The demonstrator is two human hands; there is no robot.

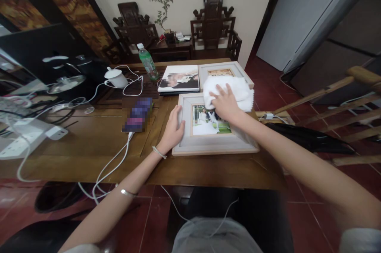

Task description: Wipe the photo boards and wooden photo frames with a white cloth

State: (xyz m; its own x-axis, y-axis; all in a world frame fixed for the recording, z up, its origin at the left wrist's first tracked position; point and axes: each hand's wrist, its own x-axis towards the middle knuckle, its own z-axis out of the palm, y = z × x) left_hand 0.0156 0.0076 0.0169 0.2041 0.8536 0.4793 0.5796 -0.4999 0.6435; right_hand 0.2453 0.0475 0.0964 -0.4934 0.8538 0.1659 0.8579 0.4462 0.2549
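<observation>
Framed wedding photo point(208, 128) is lying on counter point(98, 161). Left grip point(172, 130) is bracing its left edge, can't tell if clamped; right grip point(224, 103), fingers apart, is pressing white towel point(244, 94) over its upper-right corner.

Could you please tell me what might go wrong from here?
The white cord from the phone hangs over the table edge; if snagged, it might drag the phone.
Pressure from the right hand on the white cloth might shift the front picture frame should the left hand let go.
</observation>
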